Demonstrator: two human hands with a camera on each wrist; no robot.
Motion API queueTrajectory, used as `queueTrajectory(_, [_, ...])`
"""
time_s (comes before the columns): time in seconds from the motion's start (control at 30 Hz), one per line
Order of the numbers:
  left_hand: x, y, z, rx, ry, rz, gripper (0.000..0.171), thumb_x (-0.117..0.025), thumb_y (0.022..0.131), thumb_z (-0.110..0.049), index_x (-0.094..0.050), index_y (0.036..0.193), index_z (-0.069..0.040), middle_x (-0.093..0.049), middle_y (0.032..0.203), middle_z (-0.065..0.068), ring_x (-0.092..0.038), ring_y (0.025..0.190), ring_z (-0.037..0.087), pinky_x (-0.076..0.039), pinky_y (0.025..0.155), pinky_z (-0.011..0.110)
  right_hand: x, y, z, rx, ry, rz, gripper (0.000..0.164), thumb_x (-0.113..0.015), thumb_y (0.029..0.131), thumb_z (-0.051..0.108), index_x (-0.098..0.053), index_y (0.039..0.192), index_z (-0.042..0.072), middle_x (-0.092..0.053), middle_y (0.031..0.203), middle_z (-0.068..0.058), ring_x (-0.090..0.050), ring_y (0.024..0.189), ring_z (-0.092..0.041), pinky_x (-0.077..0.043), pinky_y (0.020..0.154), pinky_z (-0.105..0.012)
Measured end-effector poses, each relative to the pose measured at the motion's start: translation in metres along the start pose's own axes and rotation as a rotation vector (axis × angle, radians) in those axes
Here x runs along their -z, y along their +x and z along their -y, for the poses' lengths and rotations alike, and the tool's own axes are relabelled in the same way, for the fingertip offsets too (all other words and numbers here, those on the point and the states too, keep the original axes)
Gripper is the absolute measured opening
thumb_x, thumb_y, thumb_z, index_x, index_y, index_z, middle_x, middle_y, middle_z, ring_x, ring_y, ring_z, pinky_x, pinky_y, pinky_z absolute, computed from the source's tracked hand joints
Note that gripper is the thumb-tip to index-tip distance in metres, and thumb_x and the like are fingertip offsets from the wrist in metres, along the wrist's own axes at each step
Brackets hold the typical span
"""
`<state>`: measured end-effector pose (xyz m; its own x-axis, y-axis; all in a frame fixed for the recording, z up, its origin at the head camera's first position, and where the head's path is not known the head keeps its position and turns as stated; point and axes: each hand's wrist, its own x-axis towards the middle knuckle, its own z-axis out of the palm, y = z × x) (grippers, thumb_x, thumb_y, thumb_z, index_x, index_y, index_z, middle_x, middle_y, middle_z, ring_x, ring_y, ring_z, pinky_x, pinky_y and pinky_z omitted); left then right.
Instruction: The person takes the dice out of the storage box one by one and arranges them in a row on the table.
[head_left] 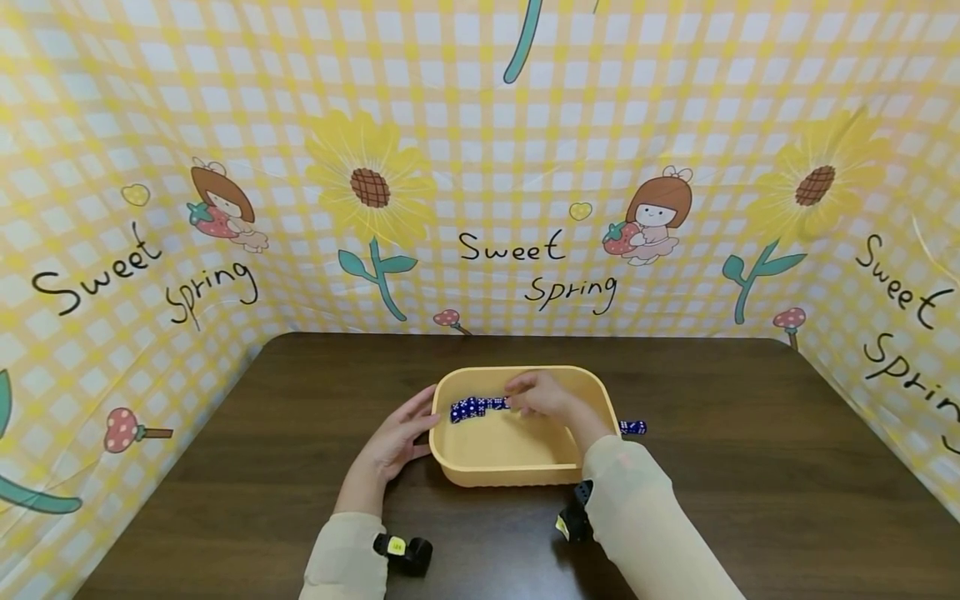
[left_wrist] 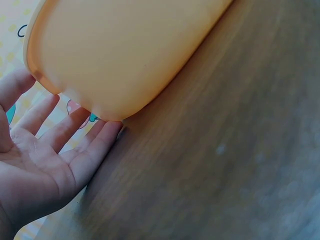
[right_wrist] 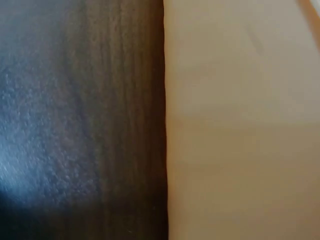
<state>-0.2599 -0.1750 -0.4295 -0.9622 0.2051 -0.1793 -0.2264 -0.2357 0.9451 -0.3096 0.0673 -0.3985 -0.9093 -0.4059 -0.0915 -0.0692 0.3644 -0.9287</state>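
A pale yellow plastic tub [head_left: 495,477] stands on the table. Along its inner back left lies a row of several dark blue dice [head_left: 468,408] with white dots. My left hand [head_left: 397,437] steadies the tub's left end, its thumb near the rim. In the left wrist view that hand [left_wrist: 45,155] has its fingers spread, the tips touching the tub's outer wall [left_wrist: 125,60]. My right hand [head_left: 542,395] reaches inside, its bent fingers pinching a blue die at the right end of the row. The right wrist view shows just the tub's side [right_wrist: 240,125], with the hand out of sight.
More blue dice [head_left: 633,427] lie on the table just right of the tub, partly hidden behind it. The dark wooden table [head_left: 247,492] ends at the back against a yellow checked cloth [head_left: 495,167]. Black wrist cameras [head_left: 405,554] hang below both sleeves.
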Motion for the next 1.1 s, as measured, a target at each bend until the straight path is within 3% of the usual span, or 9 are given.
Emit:
queueTrajectory(0.17, [0.0, 0.0, 0.0, 0.003, 0.003, 0.002, 0.053, -0.053, 0.083, -0.006, -0.036, 0.132, -0.018, -0.034, 0.133, 0.011, -0.037, 0.114, 0.026, -0.039, 0.078, 0.046, -0.002, 0.002, 0.001, -0.048, 0.012, 0.004, 0.032, -0.059, 0.076, -0.003, -0.053, 0.106, -0.011, -0.058, 0.09, -0.018, -0.047, 0.053, -0.014, -0.044, 0.057, -0.03])
queueTrajectory(0.23, [0.0, 0.0, 0.0, 0.003, 0.004, 0.002, 0.053, -0.053, 0.083, -0.006, -0.036, 0.132, -0.018, -0.034, 0.133, 0.011, -0.036, 0.115, 0.026, -0.039, 0.078, 0.046, -0.001, 0.011, -0.013, -0.022, -0.012, 0.002, 0.031, -0.06, 0.076, -0.001, -0.056, 0.106, -0.007, -0.059, 0.089, -0.014, -0.047, 0.052, -0.014, -0.044, 0.056, -0.028])
queueTrajectory(0.4, [0.0, 0.0, -0.001, 0.005, 0.012, 0.003, 0.053, -0.052, 0.084, -0.006, -0.035, 0.132, -0.019, -0.033, 0.133, 0.011, -0.035, 0.116, 0.026, -0.038, 0.079, 0.047, 0.004, 0.06, -0.082, 0.062, -0.035, 0.04, 0.03, -0.067, 0.073, 0.011, -0.063, 0.103, 0.006, -0.06, 0.086, -0.006, -0.05, 0.053, -0.017, -0.043, 0.052, -0.029])
queueTrajectory(0.47, [0.0, -0.001, -0.001, 0.006, 0.015, 0.005, 0.053, -0.052, 0.084, -0.006, -0.035, 0.133, -0.018, -0.032, 0.134, 0.012, -0.035, 0.116, 0.027, -0.038, 0.079, 0.047, 0.006, 0.077, -0.107, 0.138, -0.011, 0.068, 0.03, -0.07, 0.071, 0.017, -0.064, 0.099, 0.009, -0.06, 0.082, -0.003, -0.05, 0.051, -0.015, -0.042, 0.048, -0.027])
queueTrajectory(0.53, [0.0, -0.001, -0.001, 0.007, 0.013, 0.007, 0.053, -0.052, 0.084, -0.006, -0.034, 0.133, -0.018, -0.032, 0.134, 0.012, -0.035, 0.116, 0.027, -0.038, 0.079, 0.047, 0.003, 0.068, -0.094, 0.101, -0.042, 0.052, 0.03, -0.069, 0.072, 0.015, -0.064, 0.101, 0.009, -0.059, 0.084, -0.004, -0.051, 0.054, -0.016, -0.043, 0.051, -0.028])
queueTrajectory(0.7, [0.0, 0.0, -0.001, 0.0, 0.002, 0.013, 0.052, -0.051, 0.085, -0.005, -0.034, 0.133, -0.018, -0.033, 0.133, 0.011, -0.035, 0.116, 0.027, -0.038, 0.078, 0.046, -0.004, 0.017, -0.025, 0.015, -0.098, 0.003, 0.028, -0.062, 0.074, 0.001, -0.059, 0.101, -0.005, -0.057, 0.087, -0.013, -0.049, 0.057, -0.017, -0.043, 0.055, -0.029])
queueTrajectory(0.8, [-0.001, 0.0, 0.0, -0.002, 0.004, 0.013, 0.053, -0.051, 0.084, -0.005, -0.034, 0.133, -0.018, -0.033, 0.133, 0.011, -0.035, 0.116, 0.027, -0.039, 0.077, 0.046, -0.006, 0.001, -0.005, 0.033, -0.114, -0.013, 0.027, -0.058, 0.075, -0.005, -0.055, 0.101, -0.012, -0.055, 0.088, -0.02, -0.048, 0.056, -0.016, -0.044, 0.057, -0.029])
queueTrajectory(0.97, [-0.001, 0.0, 0.0, 0.003, 0.007, 0.008, 0.053, -0.052, 0.084, -0.006, -0.035, 0.133, -0.019, -0.033, 0.133, 0.011, -0.036, 0.115, 0.027, -0.039, 0.077, 0.046, -0.01, -0.006, 0.006, 0.041, -0.13, -0.029, 0.025, -0.058, 0.074, -0.007, -0.055, 0.099, -0.013, -0.056, 0.084, -0.019, -0.047, 0.055, -0.016, -0.044, 0.056, -0.03])
queueTrajectory(1.1, [0.0, 0.0, 0.0, -0.001, 0.015, 0.006, 0.053, -0.053, 0.084, -0.007, -0.035, 0.132, -0.02, -0.033, 0.133, 0.011, -0.036, 0.115, 0.027, -0.039, 0.077, 0.046, -0.011, 0.005, -0.01, 0.048, -0.164, -0.053, 0.023, -0.061, 0.072, -0.005, -0.06, 0.096, -0.008, -0.058, 0.076, -0.01, -0.047, 0.052, -0.013, -0.042, 0.051, -0.024])
